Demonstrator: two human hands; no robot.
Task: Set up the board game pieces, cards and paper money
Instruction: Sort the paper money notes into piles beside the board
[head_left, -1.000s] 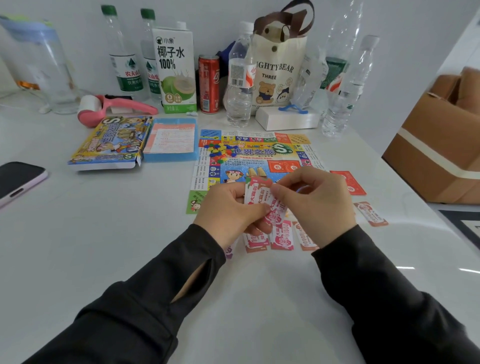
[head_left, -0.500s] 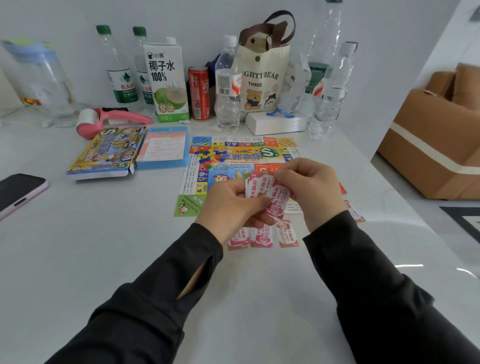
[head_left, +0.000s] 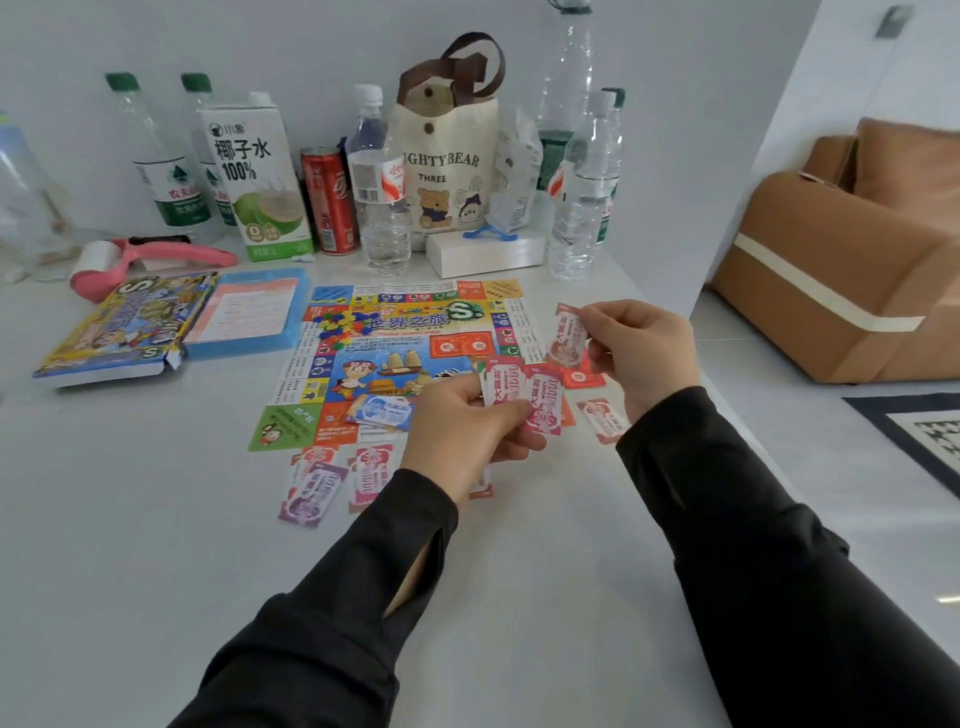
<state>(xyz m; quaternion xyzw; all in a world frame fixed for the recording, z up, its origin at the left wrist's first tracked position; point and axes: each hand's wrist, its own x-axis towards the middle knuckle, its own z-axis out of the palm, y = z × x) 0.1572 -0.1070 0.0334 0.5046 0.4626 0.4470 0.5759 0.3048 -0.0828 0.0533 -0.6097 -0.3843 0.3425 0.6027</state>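
Observation:
The paper game board (head_left: 395, 338) lies flat on the white table (head_left: 156, 519). Above its near right corner my left hand (head_left: 457, 431) holds a small fan of pink paper money (head_left: 524, 395). Over the board's right edge my right hand (head_left: 644, 348) pinches a single orange-red note (head_left: 569, 335), held upright. More notes lie in a row below the board: a purple one (head_left: 311, 493) and a pink one (head_left: 371, 475). A blue note (head_left: 382, 410) rests on the board. An orange note (head_left: 602, 421) lies on the table right of it.
The game box (head_left: 124, 325) and a blue tray with a rule sheet (head_left: 249, 317) lie left of the board. Bottles, a coconut water carton (head_left: 254, 176), a red can (head_left: 330, 200), a bear tote bag (head_left: 449, 156) and a white box (head_left: 485, 252) line the back. A brown sofa (head_left: 841, 260) stands right.
My right hand has pulled one note off the stack and moved it right and away from my left hand. The row of notes below the board has come into view.

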